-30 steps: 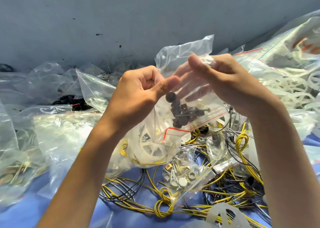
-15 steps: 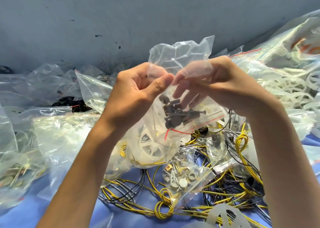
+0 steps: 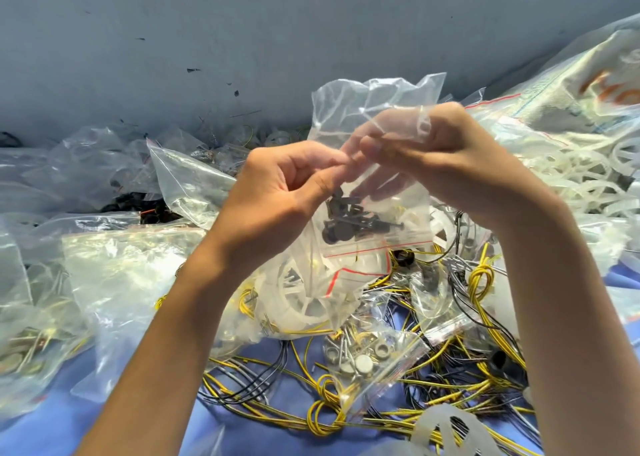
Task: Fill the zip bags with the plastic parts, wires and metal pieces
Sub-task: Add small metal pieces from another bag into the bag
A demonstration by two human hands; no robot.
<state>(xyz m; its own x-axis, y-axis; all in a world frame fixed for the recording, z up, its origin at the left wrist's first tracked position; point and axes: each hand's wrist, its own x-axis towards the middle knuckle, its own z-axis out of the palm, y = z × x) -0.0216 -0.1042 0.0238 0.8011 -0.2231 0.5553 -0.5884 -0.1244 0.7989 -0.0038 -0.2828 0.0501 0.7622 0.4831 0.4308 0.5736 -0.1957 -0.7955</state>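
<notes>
I hold a small clear zip bag [image 3: 394,213] up in the middle of the view, with dark grey plastic parts [image 3: 349,221] gathered at its lower end near the red zip line. My left hand [image 3: 277,202] pinches the bag's left edge between thumb and forefinger. My right hand [image 3: 446,164] grips the bag's upper part, with crumpled film over its fingers. Below lie a white plastic wheel [image 3: 304,296] in a bag, a zip bag of metal pieces [image 3: 367,355], and yellow and black wires [image 3: 325,417].
Heaps of clear bags [image 3: 104,275] cover the blue table [image 3: 41,435] at left. A large sack of white plastic rings [image 3: 568,164] lies at right. A grey wall [image 3: 242,40] closes the back. A black cylinder [image 3: 502,362] sits among wires at lower right.
Both hands have turned the small bag and drawn together at its upper part. The dark parts have slid down toward the red zip line.
</notes>
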